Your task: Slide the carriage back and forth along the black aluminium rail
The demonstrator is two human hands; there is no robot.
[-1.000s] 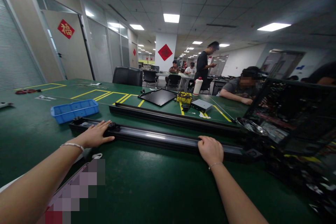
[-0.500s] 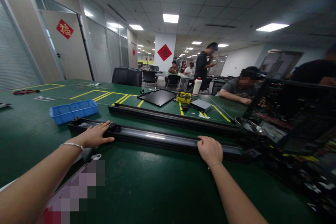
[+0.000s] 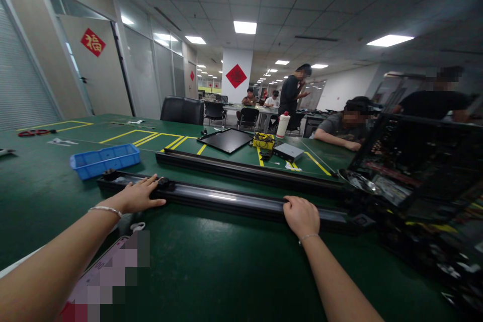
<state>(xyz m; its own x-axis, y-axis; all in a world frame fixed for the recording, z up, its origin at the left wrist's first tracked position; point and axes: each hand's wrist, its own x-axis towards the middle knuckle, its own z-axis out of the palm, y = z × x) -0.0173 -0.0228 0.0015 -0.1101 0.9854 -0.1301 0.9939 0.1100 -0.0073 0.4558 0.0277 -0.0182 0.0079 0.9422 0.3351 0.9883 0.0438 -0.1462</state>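
A long black channel-shaped rail (image 3: pixel 226 200) with a shiny grey strip along its inside lies across the green table in front of me. My left hand (image 3: pixel 138 195) rests over its left part, fingers stretched out and thumb apart, beside a small black block (image 3: pixel 163 182) on the rail. Toward the other end, my right hand (image 3: pixel 302 215) curls its fingers over the rail's near edge; the fingertips are partly hidden. A second black rail (image 3: pixel 234 167) lies roughly parallel behind the first.
A blue bin (image 3: pixel 105 161) stands behind the rail's left end. Farther back are a black panel (image 3: pixel 226 140), a yellow box with cables (image 3: pixel 263 142), a grey box (image 3: pixel 288 151) and a white bottle (image 3: pixel 283 125). A dark metal frame (image 3: pixel 407 161) stands at right; a person sits behind it.
My hands and the rail have stayed almost in place. Behind the dark frame at right, a person in a dark shirt has moved leftward and further into view.
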